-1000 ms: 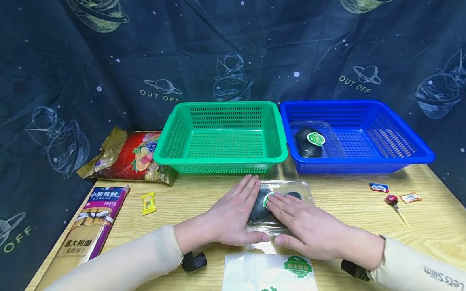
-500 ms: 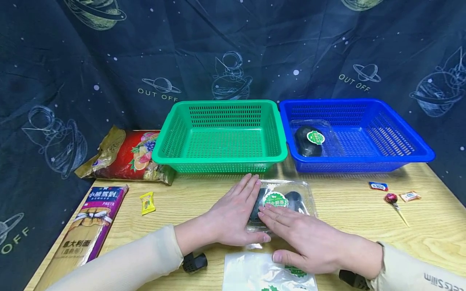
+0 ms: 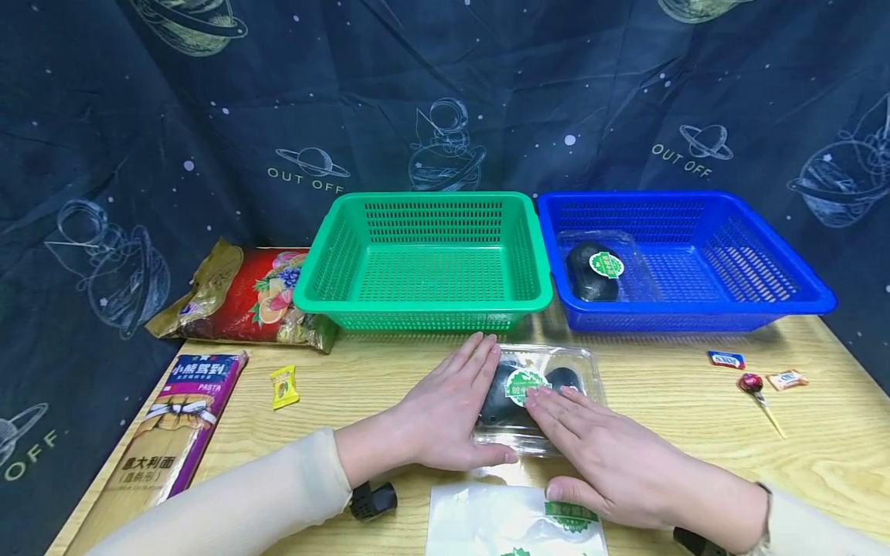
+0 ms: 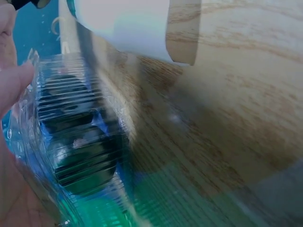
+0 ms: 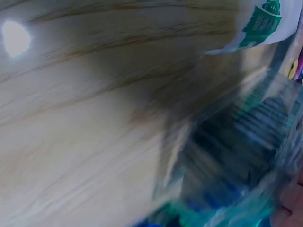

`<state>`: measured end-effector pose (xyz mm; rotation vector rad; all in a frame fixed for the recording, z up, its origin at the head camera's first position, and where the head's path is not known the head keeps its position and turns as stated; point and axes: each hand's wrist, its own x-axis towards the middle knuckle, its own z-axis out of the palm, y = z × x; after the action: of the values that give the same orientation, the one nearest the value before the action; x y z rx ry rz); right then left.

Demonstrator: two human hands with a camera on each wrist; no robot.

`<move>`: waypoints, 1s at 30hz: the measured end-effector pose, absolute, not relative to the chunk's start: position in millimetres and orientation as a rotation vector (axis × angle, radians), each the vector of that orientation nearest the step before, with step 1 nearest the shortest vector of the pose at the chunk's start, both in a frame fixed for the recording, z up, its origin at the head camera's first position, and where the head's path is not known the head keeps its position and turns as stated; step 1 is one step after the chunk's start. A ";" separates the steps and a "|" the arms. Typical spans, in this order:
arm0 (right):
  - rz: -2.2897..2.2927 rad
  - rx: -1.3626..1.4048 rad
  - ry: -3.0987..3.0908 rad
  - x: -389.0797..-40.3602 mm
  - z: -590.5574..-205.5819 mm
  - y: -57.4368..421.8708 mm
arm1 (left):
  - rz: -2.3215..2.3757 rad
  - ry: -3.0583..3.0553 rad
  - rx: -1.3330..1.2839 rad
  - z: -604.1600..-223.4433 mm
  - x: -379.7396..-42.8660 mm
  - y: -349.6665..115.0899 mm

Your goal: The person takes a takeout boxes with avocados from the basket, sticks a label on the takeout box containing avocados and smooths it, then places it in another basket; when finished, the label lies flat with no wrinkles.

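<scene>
A clear plastic clamshell box (image 3: 591, 371) with dark oval pieces (image 4: 85, 161) inside lies on the table in front of me. On its lid is a round green-and-white sticker (image 3: 523, 384). My left hand (image 3: 445, 413) rests along the box's left side, fingers straight and the thumb across its near edge. My right hand (image 3: 605, 452) lies flat with straight fingers, its fingertips at the sticker's lower right edge. A white sheet with green stickers (image 3: 487, 517) lies just in front of the box, close to the right thumb.
Behind stand a green basket (image 3: 424, 318) and a blue basket (image 3: 695, 318), the blue one holding a similar stickered box (image 3: 633, 266). At left lie a red-gold bag (image 3: 243, 301), a pasta pack (image 3: 174, 425) and a yellow candy (image 3: 283, 387). A lollipop (image 3: 751, 383) and two small candies (image 3: 726, 359) lie right.
My right hand has slid over the lid, first toward me and left, then right, uncovering most of the sticker it covered before. The left hand has stayed in place.
</scene>
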<state>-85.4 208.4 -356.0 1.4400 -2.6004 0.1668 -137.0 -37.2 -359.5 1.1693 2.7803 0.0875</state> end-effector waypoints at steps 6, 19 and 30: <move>0.135 1.438 -2.558 -81.6 -354.5 219.9 | 0.083 2.785 1.165 -358.5 -137.5 -36.9; 0.489 1.067 -2.784 -91.0 -345.9 235.5 | 0.124 2.815 1.184 -362.7 -135.4 -37.5; 0.496 0.954 -2.975 -101.3 -357.1 238.2 | 0.359 2.759 1.130 -351.0 -140.3 -43.6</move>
<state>-101.3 238.2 -357.1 0.9542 -2.9753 0.4965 -140.3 -43.6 -351.0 1.1301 2.7587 0.3588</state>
